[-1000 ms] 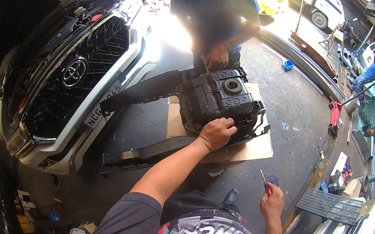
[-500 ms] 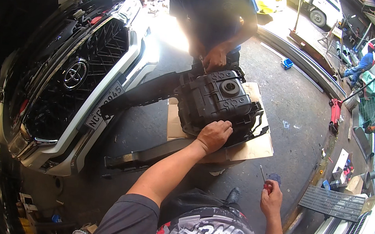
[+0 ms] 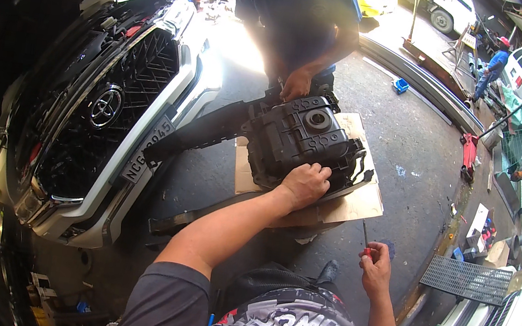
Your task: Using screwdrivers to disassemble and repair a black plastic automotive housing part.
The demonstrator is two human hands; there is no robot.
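Unmoved, left hand (image 3: 305, 183) rests spread on black housing (image 3: 303, 139); right hand (image 3: 376, 266) grips half-hidden screwdriver (image 3: 365, 240).

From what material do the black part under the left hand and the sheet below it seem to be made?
The black part looks like moulded plastic: matt, ribbed, with formed recesses. The sheet looks like cardboard: flat, tan, dull, with cut edges. The left hand rests on the part.
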